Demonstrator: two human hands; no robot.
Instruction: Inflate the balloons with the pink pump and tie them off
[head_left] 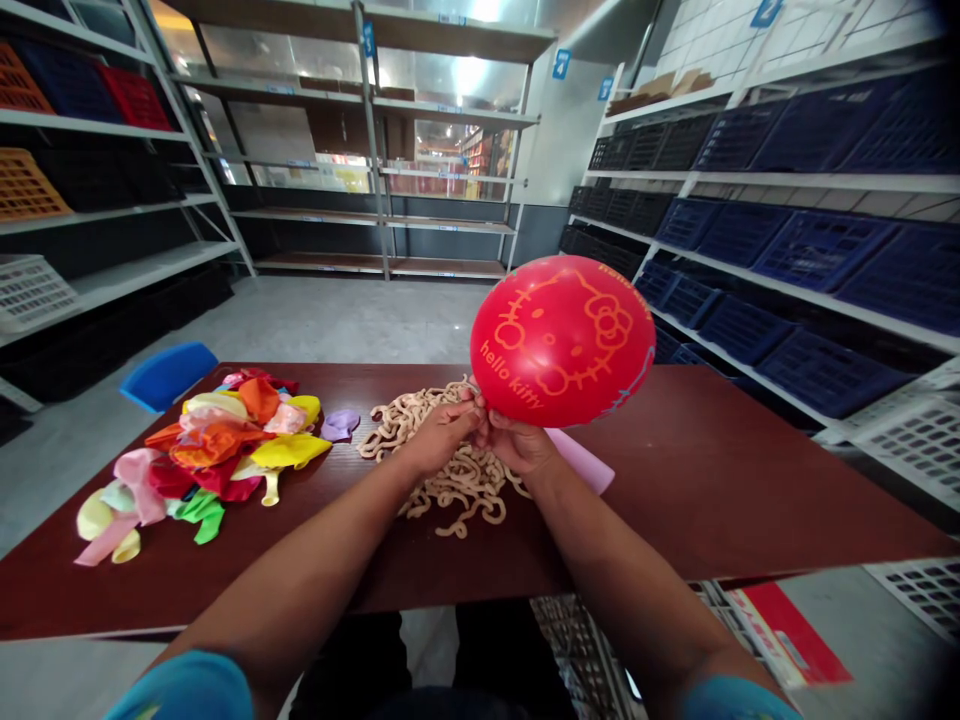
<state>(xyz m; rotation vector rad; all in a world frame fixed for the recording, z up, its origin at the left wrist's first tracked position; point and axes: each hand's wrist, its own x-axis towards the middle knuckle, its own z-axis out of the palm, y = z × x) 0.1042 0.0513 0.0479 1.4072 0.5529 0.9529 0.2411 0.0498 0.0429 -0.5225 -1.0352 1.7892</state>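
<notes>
An inflated red balloon (559,340) with an orange cat-face print and "hello kitty" lettering tilts up to the right above the table. Its neck is pinched between my left hand (448,432) and my right hand (523,443), which meet there with fingers closed. The neck itself is mostly hidden by the fingers. Under and around both hands lies a heap of beige rubber-band-like loops or strings (465,490). Beyond my right wrist a pink-lilac flat piece (583,460) lies on the table, partly covered.
A pile of deflated balloons (217,440) in several colours lies at the table's left, with a purple balloon (341,425) beside it. The dark red table (720,480) has a blue chair (169,375) behind it. Shelves with blue crates (825,250) line the right.
</notes>
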